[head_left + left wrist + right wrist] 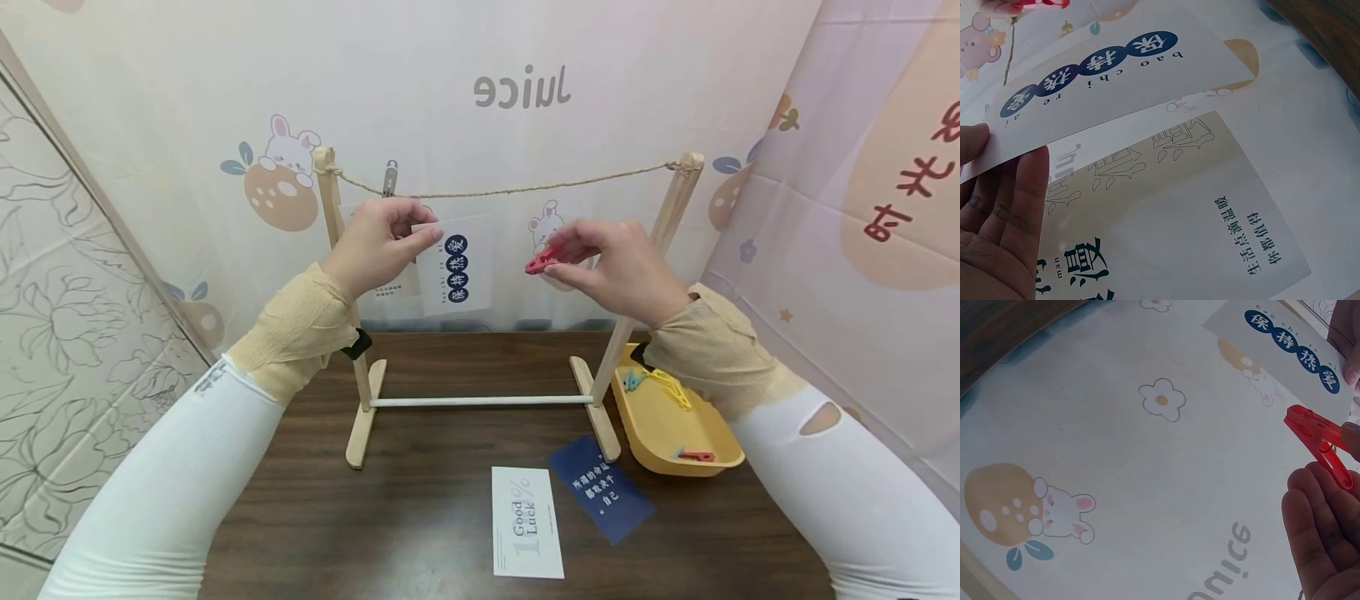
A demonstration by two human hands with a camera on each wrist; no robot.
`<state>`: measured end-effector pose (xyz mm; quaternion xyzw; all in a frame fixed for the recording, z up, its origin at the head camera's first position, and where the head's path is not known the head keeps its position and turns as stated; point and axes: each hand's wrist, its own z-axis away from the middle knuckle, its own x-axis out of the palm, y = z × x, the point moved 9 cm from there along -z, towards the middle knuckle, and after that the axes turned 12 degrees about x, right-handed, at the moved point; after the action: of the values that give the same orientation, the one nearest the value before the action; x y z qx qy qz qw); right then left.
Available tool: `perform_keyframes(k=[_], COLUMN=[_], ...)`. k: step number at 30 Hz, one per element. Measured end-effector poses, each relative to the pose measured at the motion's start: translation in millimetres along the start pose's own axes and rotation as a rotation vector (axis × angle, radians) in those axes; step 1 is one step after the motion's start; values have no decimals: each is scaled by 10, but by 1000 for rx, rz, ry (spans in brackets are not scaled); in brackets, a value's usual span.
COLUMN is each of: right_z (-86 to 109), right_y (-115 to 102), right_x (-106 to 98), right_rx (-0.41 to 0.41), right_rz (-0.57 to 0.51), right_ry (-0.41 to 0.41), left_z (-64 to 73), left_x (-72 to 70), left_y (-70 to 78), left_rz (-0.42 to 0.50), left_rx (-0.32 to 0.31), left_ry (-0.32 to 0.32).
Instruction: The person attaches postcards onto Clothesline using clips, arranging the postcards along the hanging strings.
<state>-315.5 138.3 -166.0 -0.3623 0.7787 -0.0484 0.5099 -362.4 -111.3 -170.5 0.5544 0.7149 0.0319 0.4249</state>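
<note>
White card [476, 267], lettered in blue, pinched by left hand [381, 243], red clothespin [537, 264], pinched by right hand [621, 268]

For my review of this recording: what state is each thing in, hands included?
Left hand: pinching the four-circle card
Four-circle card: held up, no clip visible
Right hand: pinching the red clothespin
Red clothespin: off the twine
Twine: sagging between two posts
Gray clothespin: upright on the twine
Rear card: hanging, partly hidden
Good Luck card: flat on the table
Blue card: flat on the table
Yellow tray: upright, holding loose clothespins
</note>
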Motion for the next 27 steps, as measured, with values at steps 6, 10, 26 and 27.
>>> perform_keyframes(k=[6, 10, 26, 27], right_z=[-45, -77, -176, -186], right_y=[-79, -103, -204, -212], right_x=[-33, -48, -114, -115], right_rx=[4, 1, 0, 0], right_rz=[-35, -45, -36, -31], right_ry=[20, 35, 105, 107], left_z=[-13, -27, -55, -58], left_x=[-9, -7, -8, -7], left_y=[20, 17, -8, -7], left_rz=[-12, -36, -80, -82], left_rx=[-10, -4, -20, -19], left_ry=[1, 7, 58, 62])
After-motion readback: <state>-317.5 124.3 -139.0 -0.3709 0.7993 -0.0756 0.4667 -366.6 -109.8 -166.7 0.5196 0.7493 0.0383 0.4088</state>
